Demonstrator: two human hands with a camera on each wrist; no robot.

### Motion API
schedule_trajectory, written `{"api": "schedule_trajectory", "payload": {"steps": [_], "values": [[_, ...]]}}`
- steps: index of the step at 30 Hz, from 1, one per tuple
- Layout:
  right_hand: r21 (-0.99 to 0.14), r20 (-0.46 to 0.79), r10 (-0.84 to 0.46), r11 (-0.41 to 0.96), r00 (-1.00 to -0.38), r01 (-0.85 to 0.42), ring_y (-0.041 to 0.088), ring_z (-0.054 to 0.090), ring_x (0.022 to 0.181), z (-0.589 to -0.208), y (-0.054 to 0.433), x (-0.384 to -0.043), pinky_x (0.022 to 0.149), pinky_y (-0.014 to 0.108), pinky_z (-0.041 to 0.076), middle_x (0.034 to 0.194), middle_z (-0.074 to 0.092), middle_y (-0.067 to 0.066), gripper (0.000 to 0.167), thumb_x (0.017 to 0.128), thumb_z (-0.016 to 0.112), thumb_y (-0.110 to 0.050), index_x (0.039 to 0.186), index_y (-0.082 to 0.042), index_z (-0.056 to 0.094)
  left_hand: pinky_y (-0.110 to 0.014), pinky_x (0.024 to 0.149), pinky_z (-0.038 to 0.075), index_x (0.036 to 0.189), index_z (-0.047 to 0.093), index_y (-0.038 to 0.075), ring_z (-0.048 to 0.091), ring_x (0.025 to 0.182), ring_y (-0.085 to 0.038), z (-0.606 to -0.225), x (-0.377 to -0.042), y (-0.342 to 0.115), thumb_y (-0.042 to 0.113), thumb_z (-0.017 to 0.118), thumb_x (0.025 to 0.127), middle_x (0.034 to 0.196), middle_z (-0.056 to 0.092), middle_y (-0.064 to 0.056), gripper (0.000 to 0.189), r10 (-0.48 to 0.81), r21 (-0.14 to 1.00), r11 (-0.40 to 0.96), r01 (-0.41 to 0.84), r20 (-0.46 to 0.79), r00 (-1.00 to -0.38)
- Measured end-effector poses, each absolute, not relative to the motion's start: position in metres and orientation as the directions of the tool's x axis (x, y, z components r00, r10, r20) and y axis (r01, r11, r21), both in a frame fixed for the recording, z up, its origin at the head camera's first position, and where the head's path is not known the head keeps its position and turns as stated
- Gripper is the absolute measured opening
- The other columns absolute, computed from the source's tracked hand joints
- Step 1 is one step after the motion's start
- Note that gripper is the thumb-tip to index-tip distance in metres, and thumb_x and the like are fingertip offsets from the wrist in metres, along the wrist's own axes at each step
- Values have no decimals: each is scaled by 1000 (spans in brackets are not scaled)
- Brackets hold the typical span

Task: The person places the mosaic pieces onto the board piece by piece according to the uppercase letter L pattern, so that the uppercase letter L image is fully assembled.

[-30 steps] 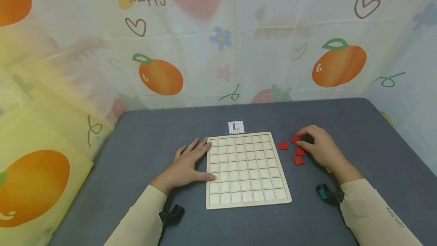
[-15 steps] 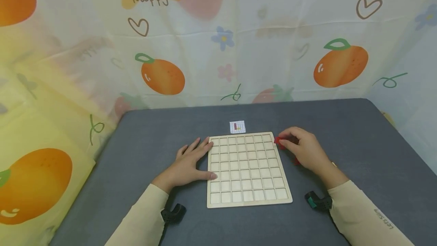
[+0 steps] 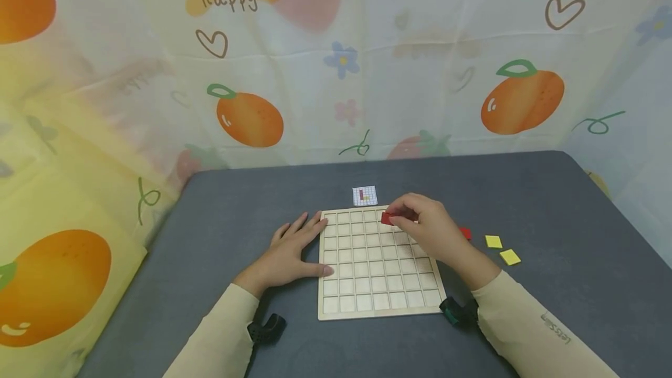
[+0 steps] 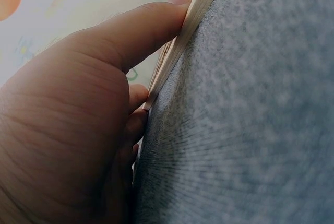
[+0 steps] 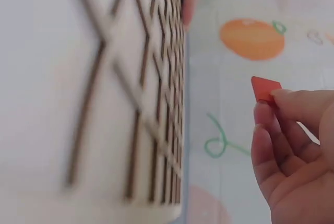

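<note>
A pale wooden grid board (image 3: 367, 302) lies on the grey table. My left hand (image 3: 283, 255) rests at its left edge with fingers spread. In the left wrist view the thumb (image 4: 156, 23) lies on the rim of the board. A small red square tile (image 3: 386, 219) is pinched between thumb and fingertips of my right hand (image 3: 430, 229). It is over the upper right part of the grid; in the right wrist view the tile (image 5: 263, 85) is held above the board surface. The right hand hides several cells.
A small printed grid card (image 3: 364, 196) lies just behind the board. To the right, a red tile (image 3: 465, 233) shows partly behind the right wrist, near two yellow tiles (image 3: 493, 241). A patterned cloth (image 3: 304, 86) hangs behind the table.
My right hand has gone from the loose red tiles leftward to above the board, carrying a red tile. The yellow tiles have come into sight. My left hand has stayed put.
</note>
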State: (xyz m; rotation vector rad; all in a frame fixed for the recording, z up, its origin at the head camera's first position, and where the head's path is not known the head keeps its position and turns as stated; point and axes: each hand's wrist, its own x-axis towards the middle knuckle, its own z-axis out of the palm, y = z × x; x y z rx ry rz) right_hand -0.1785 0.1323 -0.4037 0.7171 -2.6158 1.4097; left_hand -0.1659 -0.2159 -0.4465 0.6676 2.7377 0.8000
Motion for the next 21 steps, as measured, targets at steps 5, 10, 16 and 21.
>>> {"api": "schedule_trajectory", "payload": {"steps": [5, 10, 16, 21], "values": [[-791, 262, -408, 428, -875, -437, 17, 69, 94, -397, 115, -185, 83, 41, 58, 109, 72, -2, 16, 102, 76, 2, 113, -10, 79, -61, 126, -3, 175, 27, 24, 0, 166, -25, -447, -166, -215, 78, 75, 88, 181, 11, 5, 114, 472, 544, 758, 360, -77, -878], [-833, 196, -420, 405, -886, -376, 21, 68, 93, -402, 101, -196, 83, 40, 57, 108, 72, 1, 12, 103, 75, -2, 113, -8, 77, -60, 126, -3, 175, 27, 24, 0, 166, -25, -447, -166, -215, 78, 75, 88, 181, 11, 6, 113, 469, 539, 763, 356, -83, -879], [-870, 79, -428, 412, -900, -272, 22, 68, 92, -413, 90, -207, 83, 39, 57, 103, 72, 1, 8, 105, 74, -5, 110, -9, 77, -60, 126, -3, 175, 28, 24, 0, 166, -25, -446, -166, -214, 79, 75, 88, 180, 12, 5, 113, 465, 536, 767, 353, -85, -881], [-836, 32, -455, 476, -890, -273, 18, 68, 91, -419, 81, -212, 86, 40, 55, 99, 72, -2, 6, 105, 74, -7, 107, -11, 78, -60, 126, -2, 175, 28, 24, 0, 166, -24, -446, -166, -214, 78, 75, 88, 180, 13, 6, 113, 459, 532, 771, 349, -85, -884]]}}
